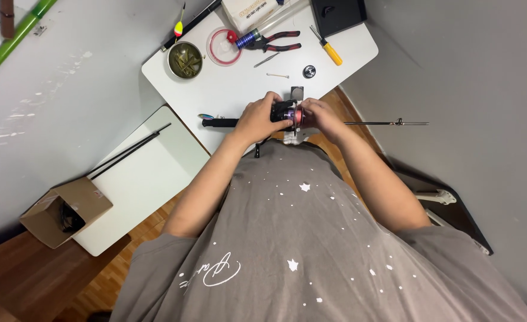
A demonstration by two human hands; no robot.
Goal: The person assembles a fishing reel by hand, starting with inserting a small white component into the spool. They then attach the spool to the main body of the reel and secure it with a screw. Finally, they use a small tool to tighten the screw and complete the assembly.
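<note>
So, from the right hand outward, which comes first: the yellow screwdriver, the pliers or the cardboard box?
From the right hand:
1. Yellow screwdriver, just beyond it on the table.
2. Pliers, farther up, toward the table's far edge.
3. Cardboard box, far off on the left.

One head-worn camera looks steeply down over the person's chest, fairly near the white bench [228, 89].

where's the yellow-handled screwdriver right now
In the head view the yellow-handled screwdriver lies near the far right corner of the white table, just right of the red-handled pliers and beside the black case.
</note>
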